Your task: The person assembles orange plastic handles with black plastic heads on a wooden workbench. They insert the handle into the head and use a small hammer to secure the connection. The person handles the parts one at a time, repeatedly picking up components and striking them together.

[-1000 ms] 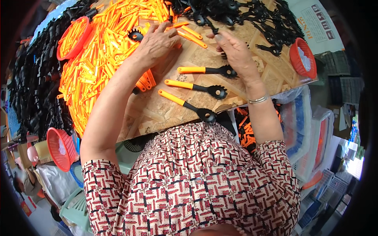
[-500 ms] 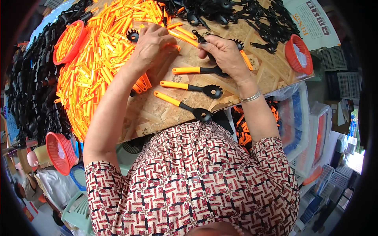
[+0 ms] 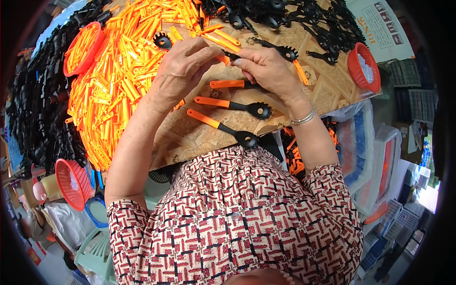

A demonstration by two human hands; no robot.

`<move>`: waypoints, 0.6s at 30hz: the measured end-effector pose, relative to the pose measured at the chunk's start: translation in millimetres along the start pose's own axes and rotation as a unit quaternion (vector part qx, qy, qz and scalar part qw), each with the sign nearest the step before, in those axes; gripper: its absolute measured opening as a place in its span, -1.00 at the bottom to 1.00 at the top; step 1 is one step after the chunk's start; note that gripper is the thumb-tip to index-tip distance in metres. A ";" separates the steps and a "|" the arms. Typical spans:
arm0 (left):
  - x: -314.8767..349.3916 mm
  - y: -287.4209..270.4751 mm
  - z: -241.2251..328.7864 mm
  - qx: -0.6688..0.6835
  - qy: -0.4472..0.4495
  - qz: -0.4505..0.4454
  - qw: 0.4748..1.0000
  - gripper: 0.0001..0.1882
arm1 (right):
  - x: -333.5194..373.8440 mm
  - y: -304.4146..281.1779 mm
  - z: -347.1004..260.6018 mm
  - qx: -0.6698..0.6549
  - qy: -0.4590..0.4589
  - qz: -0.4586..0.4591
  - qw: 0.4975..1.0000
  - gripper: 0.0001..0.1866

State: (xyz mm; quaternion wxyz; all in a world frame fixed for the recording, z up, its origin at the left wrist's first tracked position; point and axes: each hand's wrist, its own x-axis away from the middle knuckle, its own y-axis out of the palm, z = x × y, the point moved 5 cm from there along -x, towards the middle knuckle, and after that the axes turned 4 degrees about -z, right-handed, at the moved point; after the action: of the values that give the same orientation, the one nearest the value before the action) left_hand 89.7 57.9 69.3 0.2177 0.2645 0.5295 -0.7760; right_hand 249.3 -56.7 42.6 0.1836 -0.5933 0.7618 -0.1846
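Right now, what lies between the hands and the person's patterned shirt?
Head view: three finished pasta spoons with orange handles lie side by side on the wooden board, between the hands and the shirt.

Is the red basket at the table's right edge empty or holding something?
Holding something: the red basket sits upright at the edge of the table, and a pale, whitish content shows inside its rim. What it is cannot be told.

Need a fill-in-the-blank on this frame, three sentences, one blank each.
1. The loose plastic handles heaped on the wooden board are ____.
2. Finished black-headed, orange-handled pasta spoons lying near the person number ____.
3. The silver bangle sits on the ____ wrist.

Missing words: orange; three; right
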 end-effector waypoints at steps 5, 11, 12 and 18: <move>2.3 -1.0 0.2 0.000 0.014 -0.002 1.000 -0.75 | 0.4 2.9 -3.9 0.028 -0.020 -0.028 0.999 -0.77; 7.9 1.6 6.1 0.004 -0.010 -0.003 1.000 -0.77 | 1.5 6.6 2.9 -0.045 0.021 -0.070 0.996 -0.79; 9.0 1.6 7.2 0.015 -0.015 -0.001 1.000 -0.77 | 1.4 6.4 1.9 -0.058 0.025 -0.083 0.995 -0.79; 17.6 1.7 5.3 0.107 -0.078 -0.011 0.991 -0.78 | 1.9 11.2 1.8 -0.109 0.051 -0.138 0.983 -0.78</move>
State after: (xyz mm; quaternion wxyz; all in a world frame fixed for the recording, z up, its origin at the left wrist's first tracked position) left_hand 76.3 51.3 58.4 0.2205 0.2194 0.4276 -0.8487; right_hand 240.3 -56.1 35.3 0.0512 -0.6989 0.6966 -0.1541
